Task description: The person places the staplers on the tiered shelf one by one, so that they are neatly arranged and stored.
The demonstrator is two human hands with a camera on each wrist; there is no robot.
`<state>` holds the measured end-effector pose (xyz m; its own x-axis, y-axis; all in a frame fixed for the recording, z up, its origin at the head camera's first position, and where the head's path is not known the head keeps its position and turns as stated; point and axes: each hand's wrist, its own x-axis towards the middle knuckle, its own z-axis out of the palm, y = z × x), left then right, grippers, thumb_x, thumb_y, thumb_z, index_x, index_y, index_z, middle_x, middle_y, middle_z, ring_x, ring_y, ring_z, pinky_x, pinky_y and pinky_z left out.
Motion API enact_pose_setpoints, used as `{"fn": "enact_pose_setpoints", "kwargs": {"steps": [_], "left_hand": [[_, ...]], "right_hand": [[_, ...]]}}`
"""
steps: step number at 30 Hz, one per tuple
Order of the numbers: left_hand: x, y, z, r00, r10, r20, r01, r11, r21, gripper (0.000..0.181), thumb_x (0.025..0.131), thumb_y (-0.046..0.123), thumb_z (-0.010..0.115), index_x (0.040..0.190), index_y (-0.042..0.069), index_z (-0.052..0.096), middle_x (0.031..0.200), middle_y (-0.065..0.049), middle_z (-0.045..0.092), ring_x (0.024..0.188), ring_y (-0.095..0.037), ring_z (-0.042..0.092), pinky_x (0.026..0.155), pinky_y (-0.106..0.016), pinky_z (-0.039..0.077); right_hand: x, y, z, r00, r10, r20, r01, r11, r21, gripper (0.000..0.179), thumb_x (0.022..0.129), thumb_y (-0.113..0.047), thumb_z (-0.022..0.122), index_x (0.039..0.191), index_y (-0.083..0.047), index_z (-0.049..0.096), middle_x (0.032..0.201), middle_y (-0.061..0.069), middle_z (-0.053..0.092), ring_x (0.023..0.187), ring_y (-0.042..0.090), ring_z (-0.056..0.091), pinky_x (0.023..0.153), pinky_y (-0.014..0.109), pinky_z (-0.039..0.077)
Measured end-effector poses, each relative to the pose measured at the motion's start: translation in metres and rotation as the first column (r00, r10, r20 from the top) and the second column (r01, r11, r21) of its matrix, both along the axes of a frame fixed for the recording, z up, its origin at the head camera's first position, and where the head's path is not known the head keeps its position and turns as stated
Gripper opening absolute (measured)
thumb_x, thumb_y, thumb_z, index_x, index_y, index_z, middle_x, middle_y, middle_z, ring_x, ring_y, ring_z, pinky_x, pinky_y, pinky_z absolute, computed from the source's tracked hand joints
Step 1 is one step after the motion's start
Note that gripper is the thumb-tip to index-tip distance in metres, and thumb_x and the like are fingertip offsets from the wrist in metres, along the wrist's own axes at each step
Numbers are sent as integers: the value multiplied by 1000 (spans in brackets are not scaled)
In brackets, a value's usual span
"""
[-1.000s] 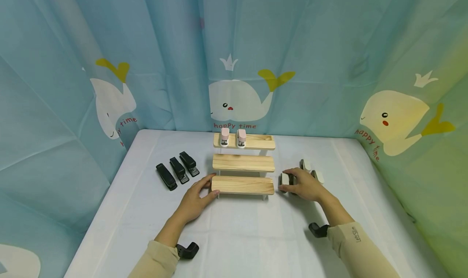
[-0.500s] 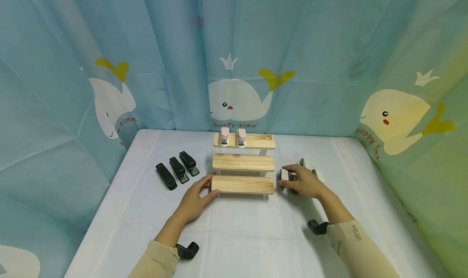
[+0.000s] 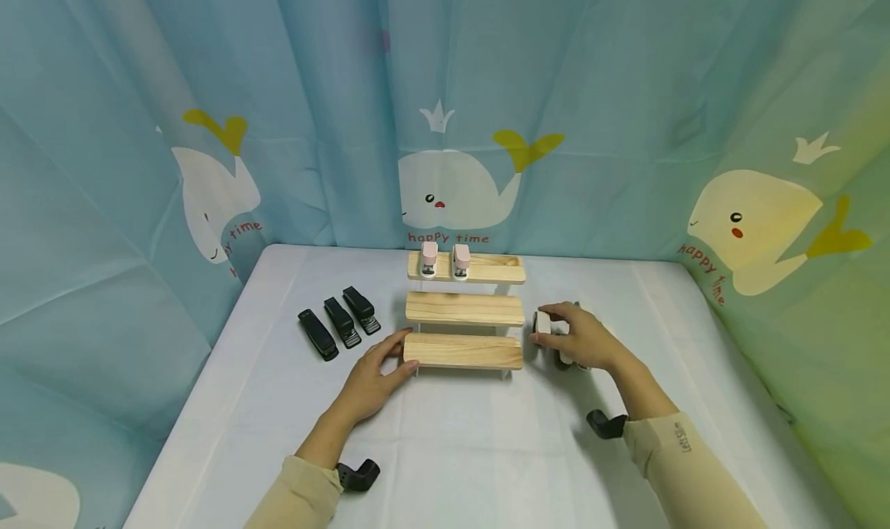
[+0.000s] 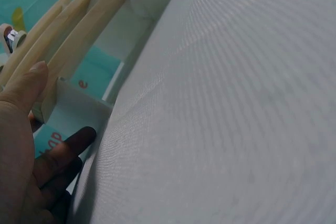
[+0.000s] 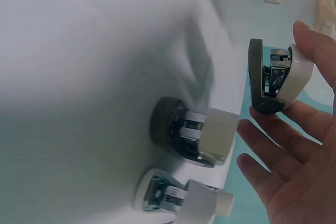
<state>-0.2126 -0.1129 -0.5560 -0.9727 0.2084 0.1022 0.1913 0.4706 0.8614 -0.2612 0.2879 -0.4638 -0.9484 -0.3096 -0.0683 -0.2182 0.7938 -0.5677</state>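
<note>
A small stapler (image 3: 543, 322) with a pale top and dark grey base is pinched between the thumb and fingers of my right hand (image 3: 584, 337). The right wrist view shows this stapler (image 5: 297, 77) raised off the table, right of the wooden rack. Below it stand a similar dark-based stapler (image 5: 218, 132) and a white one (image 5: 197, 203), mostly hidden from the head camera. My left hand (image 3: 368, 386) grips the left end of the rack's lowest shelf (image 3: 462, 351); its thumb (image 4: 34, 80) lies against the wood.
Two pink-and-white staplers (image 3: 429, 259) stand on the top shelf (image 3: 497, 269); the middle shelf (image 3: 464, 309) is bare wood. Three black staplers (image 3: 342, 322) lie left of the rack on the white-covered table (image 3: 459, 467). A blue whale-print curtain (image 3: 591, 89) hangs behind.
My right hand has moved slightly away from me and lifted the pale-topped stapler, uncovering another stapler beneath. The left hand stays at the rack's end.
</note>
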Motion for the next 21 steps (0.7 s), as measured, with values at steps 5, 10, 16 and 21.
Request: {"fn": "enact_pose_setpoints", "kwargs": {"steps": [5,10,16,21], "left_hand": [[0,0,0,1000,2,4,-1,1000,-5,64,93,58,70,152,49,46,122,11,70,139,-25,53,119,-58,37],[-1,0,0,1000,-2,5,2,1000,-5,64,93,59,70,152,50,44,123,11,70,140,-25,52,119,-58,36],[-1,0,-1,1000,-1,8,1,1000,0,64,93,58,70,152,50,45,122,12,70,140,-24,53,119,-58,36],[0,0,-2,1000,-4,7,4,1000,-1,65,94,56,71,152,48,45,122,12,70,139,-24,53,119,-58,36]], "right_hand": [[-1,-1,8,1000,-9,-28,9,1000,3,75,95,-49,73,150,-3,51,147,23,55,134,46,54,103,64,48],[-2,-1,18,999,-6,-47,7,1000,12,73,96,-48,73,150,-4,52,147,22,55,135,45,54,105,65,46],[-4,-3,29,999,0,-50,-1,1000,-9,75,96,-49,72,151,-3,50,149,23,53,137,45,52,108,67,43],[-4,-4,34,999,-5,-47,5,1000,-9,77,96,-51,71,153,-5,47,150,22,52,138,45,51,107,66,44]]}}
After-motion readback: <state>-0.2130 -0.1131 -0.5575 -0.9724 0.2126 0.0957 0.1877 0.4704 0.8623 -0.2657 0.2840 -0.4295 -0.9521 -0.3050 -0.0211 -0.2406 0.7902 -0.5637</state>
